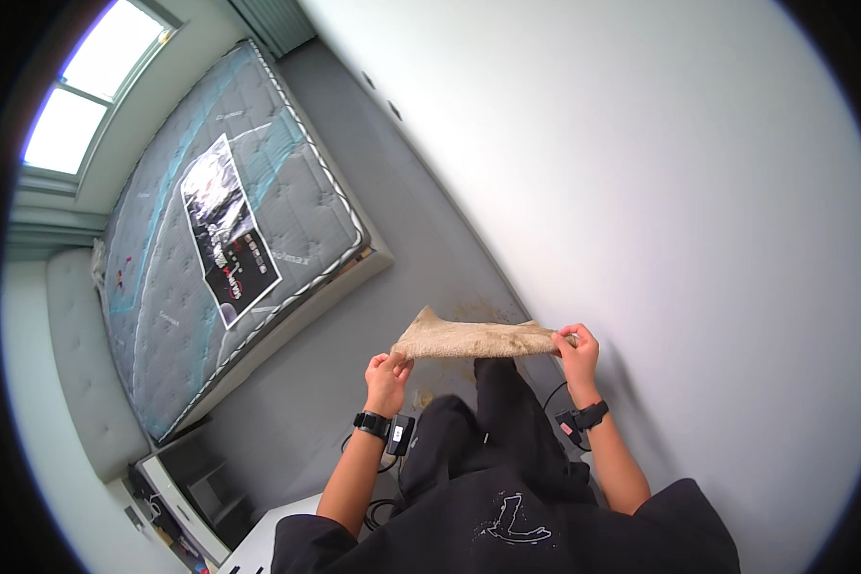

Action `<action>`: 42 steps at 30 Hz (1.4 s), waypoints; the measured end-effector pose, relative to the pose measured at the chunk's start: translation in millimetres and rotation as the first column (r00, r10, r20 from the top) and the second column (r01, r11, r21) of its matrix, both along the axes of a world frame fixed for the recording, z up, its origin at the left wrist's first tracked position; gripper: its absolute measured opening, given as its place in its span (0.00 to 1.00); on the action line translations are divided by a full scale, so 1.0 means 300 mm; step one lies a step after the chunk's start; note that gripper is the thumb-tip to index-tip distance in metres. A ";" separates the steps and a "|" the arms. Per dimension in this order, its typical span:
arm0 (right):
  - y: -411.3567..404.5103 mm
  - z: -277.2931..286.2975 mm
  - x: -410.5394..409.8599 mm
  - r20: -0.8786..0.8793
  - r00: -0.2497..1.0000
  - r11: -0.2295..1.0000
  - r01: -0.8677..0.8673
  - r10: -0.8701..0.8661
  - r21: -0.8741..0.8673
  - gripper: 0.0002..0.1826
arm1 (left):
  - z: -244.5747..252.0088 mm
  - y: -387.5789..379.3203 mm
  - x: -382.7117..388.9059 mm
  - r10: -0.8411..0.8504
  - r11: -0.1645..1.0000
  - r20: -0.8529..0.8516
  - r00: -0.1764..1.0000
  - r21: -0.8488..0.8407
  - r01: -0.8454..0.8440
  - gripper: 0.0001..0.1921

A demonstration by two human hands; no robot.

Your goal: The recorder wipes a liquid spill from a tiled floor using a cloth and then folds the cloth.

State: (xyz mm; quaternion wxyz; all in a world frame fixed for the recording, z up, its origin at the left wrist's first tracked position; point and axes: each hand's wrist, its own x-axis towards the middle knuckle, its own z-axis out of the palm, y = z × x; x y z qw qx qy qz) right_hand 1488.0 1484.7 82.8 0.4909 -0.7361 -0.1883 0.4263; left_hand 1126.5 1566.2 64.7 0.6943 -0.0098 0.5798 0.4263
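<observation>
A tan, rough-textured cloth [481, 340] is stretched sideways in front of me, above the grey floor. Its left end is pinched in my left hand [389, 377], and its right end is between the thumb and fingers of my right hand [578, 353]. Darker stains show on the cloth towards its right side. One corner sticks up near the left end. Behind and beneath it, brown dirt [477, 310] is scattered on the floor near the wall. Both wrists wear black straps with small boxes and cables.
A bed with a grey mattress [287, 215] stands at the left, a printed sheet [229, 237] lying on it. A white wall [617, 179] runs close along my right. A cabinet with shelves [201, 495] and a white surface [276, 534] are at the lower left.
</observation>
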 end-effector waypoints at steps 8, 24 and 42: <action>0.774 0.031 -0.077 0.218 0.952 0.965 -0.240 0.214 0.103 0.04 | 0.117 0.504 -0.049 -0.026 0.994 -0.295 0.955 0.095 0.056 0.30; 2.153 -0.020 -0.398 0.277 0.900 0.928 -0.368 0.338 0.063 0.05 | -0.114 1.664 -0.236 0.137 0.984 0.023 0.990 0.109 -0.139 0.17; 3.089 -1.088 -0.649 0.258 0.943 0.887 -0.075 0.212 -0.455 0.05 | -1.023 2.794 -0.256 0.171 0.952 -0.089 0.981 -0.243 -0.188 0.17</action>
